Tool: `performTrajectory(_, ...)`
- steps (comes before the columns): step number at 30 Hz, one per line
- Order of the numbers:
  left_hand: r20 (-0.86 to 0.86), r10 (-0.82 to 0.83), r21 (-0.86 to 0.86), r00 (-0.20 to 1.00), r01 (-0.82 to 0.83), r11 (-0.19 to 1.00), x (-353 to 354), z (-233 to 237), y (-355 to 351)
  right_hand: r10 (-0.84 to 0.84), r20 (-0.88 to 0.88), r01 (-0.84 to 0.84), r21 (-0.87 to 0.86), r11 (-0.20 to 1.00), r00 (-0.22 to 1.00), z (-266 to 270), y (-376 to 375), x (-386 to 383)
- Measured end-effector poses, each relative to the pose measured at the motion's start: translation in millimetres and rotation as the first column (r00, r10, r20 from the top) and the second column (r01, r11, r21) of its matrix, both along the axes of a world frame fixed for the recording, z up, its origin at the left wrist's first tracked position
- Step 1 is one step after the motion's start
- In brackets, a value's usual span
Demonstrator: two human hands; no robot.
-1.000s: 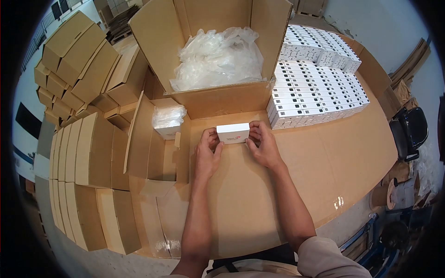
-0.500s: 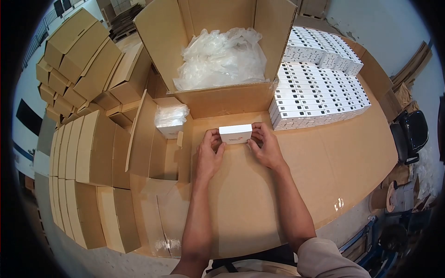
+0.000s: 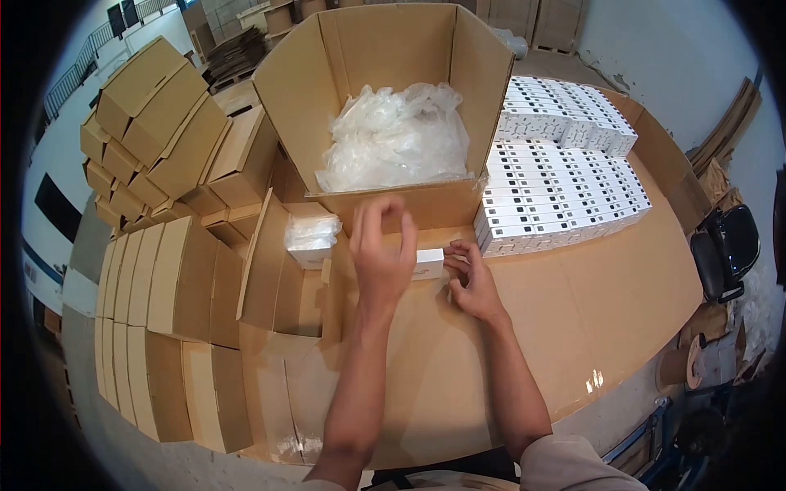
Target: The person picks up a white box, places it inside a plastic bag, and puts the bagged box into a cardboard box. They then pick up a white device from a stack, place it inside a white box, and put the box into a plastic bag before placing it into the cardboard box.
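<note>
A small white box (image 3: 428, 265) with a small red mark stands on the cardboard-covered table. My left hand (image 3: 382, 258) is raised above the table in front of it, fingers curved and apart with nothing between them, hiding the box's left part. At the box's right end, my right hand (image 3: 475, 282) has its fingertips right by the edge, thumb and fingers spread. Beyond my hands, a large open carton (image 3: 393, 204) holds a heap of clear plastic bags (image 3: 397, 143). An open smaller carton (image 3: 299, 307) on the left contains white boxes in clear plastic (image 3: 313, 239).
Stacked rows of white boxes (image 3: 565, 196) with dark square marks fill the table's right rear. Brown cartons (image 3: 176, 278) are piled along the left side, with more cartons (image 3: 164, 114) behind. A black chair (image 3: 729, 237) stands past the table's right edge.
My left hand has let go of the white box and risen toward the large carton. The right hand has loosened and lies beside the box. The camera view has tilted up slightly.
</note>
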State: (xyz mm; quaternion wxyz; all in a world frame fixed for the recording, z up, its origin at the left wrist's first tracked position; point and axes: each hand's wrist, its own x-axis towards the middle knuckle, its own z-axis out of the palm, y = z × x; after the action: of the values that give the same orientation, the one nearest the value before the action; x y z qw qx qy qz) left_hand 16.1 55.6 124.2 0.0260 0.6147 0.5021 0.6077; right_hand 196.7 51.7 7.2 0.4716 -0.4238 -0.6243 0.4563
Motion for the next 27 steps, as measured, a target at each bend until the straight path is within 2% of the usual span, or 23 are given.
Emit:
performTrajectory(2,-0.086,-0.006,0.031,0.996,0.009,0.999,1.5,28.9,50.3,-0.001,0.01,0.001,-0.011,1.0,1.0,2.8,-0.4,-0.4)
performTrajectory(4,-0.279,0.082,0.026,0.957,-0.077,0.997,-4.2,41.9,101.9,0.002,0.015,-0.002,-0.031,1.0,1.0,4.7,-3.1,-1.3)
performTrajectory(5,-0.38,0.014,-0.2,0.925,-0.097,0.975,-9.1,40.9,125.2,0.008,0.018,-0.007,-0.044,0.999,1.0,5.8,-4.2,-1.2)
performTrajectory(6,-0.46,-0.075,-0.412,0.885,-0.138,0.901,-15.9,35.5,148.5,0.015,0.02,-0.014,-0.057,0.998,1.0,7.5,-4.0,-1.0)
performTrajectory(7,-0.514,-0.18,-0.598,0.839,-0.2,0.776,-22.4,26.4,164.5,0.014,0.022,-0.012,-0.061,0.998,1.0,9.9,-4.2,-1.2)
performTrajectory(10,-0.4,-0.288,-0.677,0.87,-0.068,0.733,-34.9,-4.8,184.0,0.019,0.024,-0.018,-0.063,0.998,1.0,13.4,-1.8,-1.1)
performTrajectory(13,-0.199,-0.079,-0.589,0.977,-0.055,0.806,-28.4,-0.9,172.5,0.021,0.03,-0.019,-0.051,0.999,0.999,9.9,-4.7,-0.4)
performTrajectory(16,-0.19,-0.066,-0.521,0.98,-0.044,0.852,-26.2,1.9,171.4,0.028,0.046,-0.027,-0.029,0.999,0.999,12.6,-4.7,-1.7)
performTrajectory(22,-0.065,-0.058,-0.34,0.996,0.032,0.94,-26.4,3.0,168.4,-0.001,0.013,0.001,-0.02,1.0,1.0,5.7,-3.8,-1.1)
performTrajectory(25,0.035,-0.078,-0.32,0.996,0.086,0.943,-29.4,4.8,168.4,-0.001,0.014,0.001,-0.014,1.0,1.0,5.4,-3.2,-1.5)
performTrajectory(27,-0.013,-0.049,-0.462,0.999,0.037,0.886,-24.3,13.9,159.5,-0.001,0.018,0.001,0.001,1.0,1.0,3.3,-3.2,-1.0)
